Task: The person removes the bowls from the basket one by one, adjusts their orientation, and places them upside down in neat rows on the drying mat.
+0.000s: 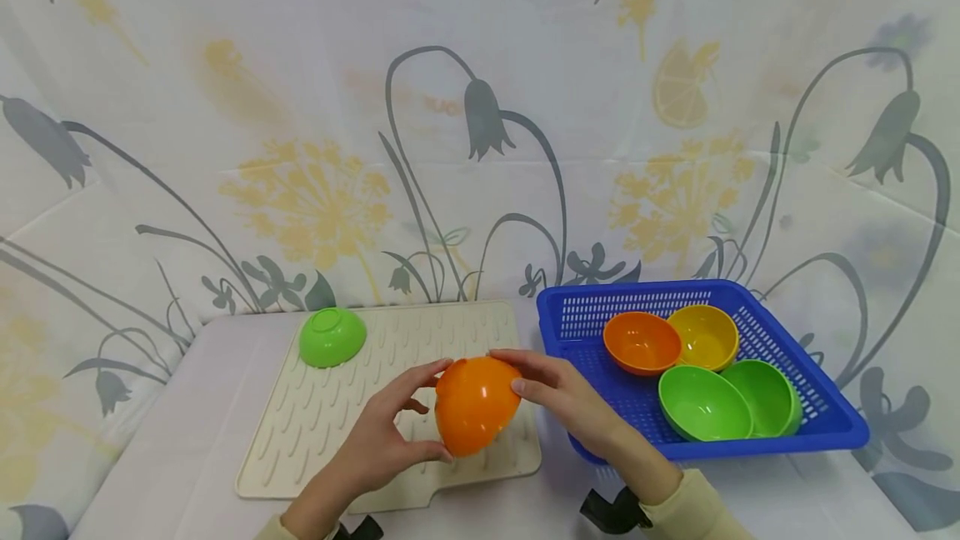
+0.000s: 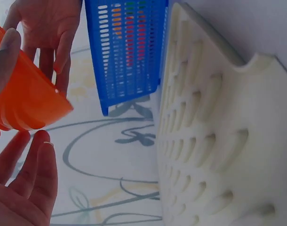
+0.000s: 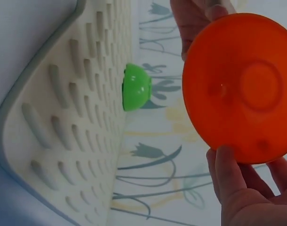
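Both hands hold one orange bowl (image 1: 476, 403) a little above the cream ribbed drying mat (image 1: 330, 423), tilted with its base up and toward the right. My left hand (image 1: 392, 433) grips its left side, thumb on top and fingers underneath. From the right, my right hand (image 1: 557, 390) holds the rim with thumb and fingertips. The left wrist view shows the orange bowl (image 2: 26, 96) between my left fingers (image 2: 28, 188) and the right hand (image 2: 45, 23). In the right wrist view the orange bowl (image 3: 240, 87) shows its round base, held by my right fingers (image 3: 235, 188).
A green bowl (image 1: 332, 336) lies upside down on the mat's far left corner. A blue slotted basket (image 1: 825, 407) to the right of the mat holds an orange bowl (image 1: 641, 342), a yellow bowl (image 1: 705, 336) and two green bowls (image 1: 705, 403). A flowered cloth covers table and backdrop.
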### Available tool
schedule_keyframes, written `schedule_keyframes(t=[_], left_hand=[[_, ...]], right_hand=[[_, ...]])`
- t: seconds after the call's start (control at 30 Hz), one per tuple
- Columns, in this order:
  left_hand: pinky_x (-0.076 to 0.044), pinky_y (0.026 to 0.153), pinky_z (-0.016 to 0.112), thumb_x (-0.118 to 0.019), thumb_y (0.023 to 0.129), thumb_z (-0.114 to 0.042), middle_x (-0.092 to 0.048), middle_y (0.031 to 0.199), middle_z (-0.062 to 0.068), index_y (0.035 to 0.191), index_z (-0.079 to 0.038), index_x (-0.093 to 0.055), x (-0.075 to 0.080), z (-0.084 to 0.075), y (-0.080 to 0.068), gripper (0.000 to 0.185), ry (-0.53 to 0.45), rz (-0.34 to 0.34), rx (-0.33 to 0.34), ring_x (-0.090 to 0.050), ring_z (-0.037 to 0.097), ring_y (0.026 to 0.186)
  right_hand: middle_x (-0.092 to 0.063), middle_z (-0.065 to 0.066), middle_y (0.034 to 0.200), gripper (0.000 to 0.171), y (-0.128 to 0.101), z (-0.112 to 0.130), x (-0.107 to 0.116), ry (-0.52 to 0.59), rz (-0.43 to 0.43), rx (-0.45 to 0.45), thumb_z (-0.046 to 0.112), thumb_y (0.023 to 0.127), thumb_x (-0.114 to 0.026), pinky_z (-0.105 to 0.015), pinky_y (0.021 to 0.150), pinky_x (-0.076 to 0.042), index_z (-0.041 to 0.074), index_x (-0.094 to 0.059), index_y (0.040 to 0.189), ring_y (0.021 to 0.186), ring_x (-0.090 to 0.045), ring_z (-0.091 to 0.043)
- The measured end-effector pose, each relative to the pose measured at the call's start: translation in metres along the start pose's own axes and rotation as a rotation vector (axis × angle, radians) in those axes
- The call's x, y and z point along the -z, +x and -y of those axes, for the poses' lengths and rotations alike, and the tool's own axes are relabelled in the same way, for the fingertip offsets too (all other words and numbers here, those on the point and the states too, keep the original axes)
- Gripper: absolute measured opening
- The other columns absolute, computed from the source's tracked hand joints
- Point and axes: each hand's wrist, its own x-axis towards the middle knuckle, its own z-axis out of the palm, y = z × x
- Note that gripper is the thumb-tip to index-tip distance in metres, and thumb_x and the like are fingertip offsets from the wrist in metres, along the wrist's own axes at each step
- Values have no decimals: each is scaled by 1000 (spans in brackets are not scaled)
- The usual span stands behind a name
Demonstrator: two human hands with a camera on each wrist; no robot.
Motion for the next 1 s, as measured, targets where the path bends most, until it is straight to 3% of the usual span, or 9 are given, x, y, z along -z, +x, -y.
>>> schedule_keyframes(t=[0.23,0.43,0.57,0.77,1.0], left_hand=[[-54,93,39,-90,73,-15,-49,149,2,152,-19,-41,-3,-3,0,93,-178,56,65,-48,21,131],[-54,93,40,-87,77,-14,-46,151,0,152,-23,-40,-2,-7,0,89,-221,67,106,-46,23,134],[-54,93,39,-88,76,-19,-45,152,-5,152,-25,-41,3,-7,0,90,-153,50,133,-45,22,134],[-56,89,40,-90,72,-15,-43,153,1,153,-21,-40,10,-2,0,96,44,-15,96,-46,28,134],[-55,90,41,-93,66,-7,-41,155,5,153,-21,-40,12,4,2,103,202,-80,96,-48,29,133]], right_hand=[[-53,-9,145,45,-1,-1,-1,75,69,46,22,104,-46,-50,111,-34,7,-49,146,130,-49,-28],[-50,-9,147,46,-1,0,-2,99,61,26,23,104,-46,-55,112,-31,8,-47,148,133,-46,-29],[-52,-12,144,44,-1,-2,-8,18,-25,12,23,105,-49,-48,109,-39,6,-49,146,130,-50,-30],[-57,-12,137,41,-3,-5,-25,-204,-217,42,16,99,-63,-29,88,-56,9,-57,139,109,-64,-27],[-43,-14,150,58,1,-8,-51,-268,-252,59,6,93,-70,-30,87,-56,3,-48,146,108,-65,-27]])
